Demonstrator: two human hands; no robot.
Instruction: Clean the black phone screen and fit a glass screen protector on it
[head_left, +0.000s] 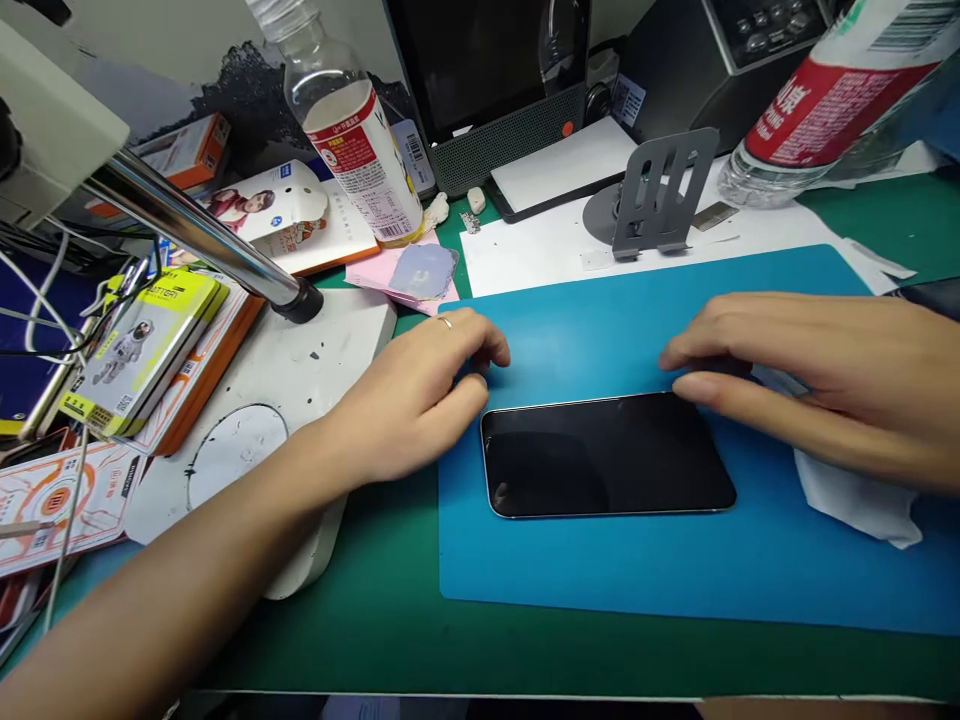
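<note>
A smartphone (pixel 607 456) with a dark screen and thin silver edge lies flat on the blue mat (pixel 570 560). My left hand (pixel 431 385) is just beyond its left end, fingers loosely bent, thumb apart from them, nothing held. Over the mat on the other side, my right hand (pixel 810 375) has its thumb and forefinger stretched out and apart. The thumb tip is at the phone's far right corner; whether they touch I cannot tell. A white cloth (pixel 859 500) lies under my right hand, partly hidden by it.
Behind the mat stand a grey metal phone stand (pixel 664 200), a plastic bottle (pixel 360 140) and a larger tilted bottle (pixel 825 110). A white lamp or microscope base (pixel 300 350) with a chrome pole (pixel 202 230) and stacked battery boxes (pixel 139 350) occupy the left.
</note>
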